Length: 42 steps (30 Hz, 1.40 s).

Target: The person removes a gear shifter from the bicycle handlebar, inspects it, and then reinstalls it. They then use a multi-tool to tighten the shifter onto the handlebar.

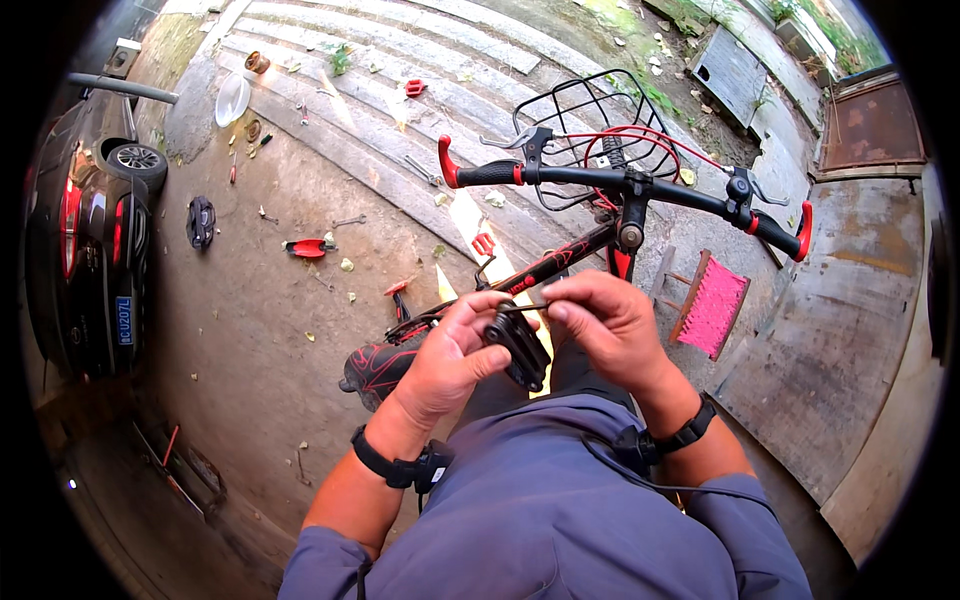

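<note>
Left grip (458, 350) cups multi-tool (523, 352); right grip (612, 325) pinches rod (529, 307).

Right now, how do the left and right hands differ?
Grip: the left hand holds the body of the black folding tool; the right hand pinches a slim dark rod at its top.
Place: left hand on the tool's left, right hand on its upper right.
Shared: both bare.

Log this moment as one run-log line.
left hand: holding black folding tool | right hand: pinching the tool's thin rod | beyond the hands: black-and-red bicycle
</note>
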Motion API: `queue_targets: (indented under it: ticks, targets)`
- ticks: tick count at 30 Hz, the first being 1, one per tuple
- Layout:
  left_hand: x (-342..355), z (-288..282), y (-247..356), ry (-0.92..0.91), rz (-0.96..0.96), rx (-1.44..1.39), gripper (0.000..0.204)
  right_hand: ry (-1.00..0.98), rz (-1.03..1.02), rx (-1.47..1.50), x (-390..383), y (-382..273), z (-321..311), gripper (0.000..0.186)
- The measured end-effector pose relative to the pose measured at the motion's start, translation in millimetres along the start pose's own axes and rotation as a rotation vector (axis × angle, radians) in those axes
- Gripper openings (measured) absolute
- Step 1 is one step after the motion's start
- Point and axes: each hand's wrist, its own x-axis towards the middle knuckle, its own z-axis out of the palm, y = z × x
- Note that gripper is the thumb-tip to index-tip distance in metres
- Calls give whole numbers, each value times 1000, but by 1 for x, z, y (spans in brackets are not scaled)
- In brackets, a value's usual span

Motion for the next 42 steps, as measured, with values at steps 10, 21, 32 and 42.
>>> queue_targets:
  ticks: [10,21,32,42]
  targets:
    - [-23,0,-14,-149,-106,-229,74,77,-181,-42,-52,1,21,37]
    - [-42,36,-43,-246,-198,-110,66,163,-258,-308,-149,-18,27,49]
    - [-39,138,-147,-382,-351,90,66,615,-189,-145,-310,-8,-21,19]
    - [-23,228,-240,-624,-605,166,64,813,-376,-175,-464,-9,-26,19]
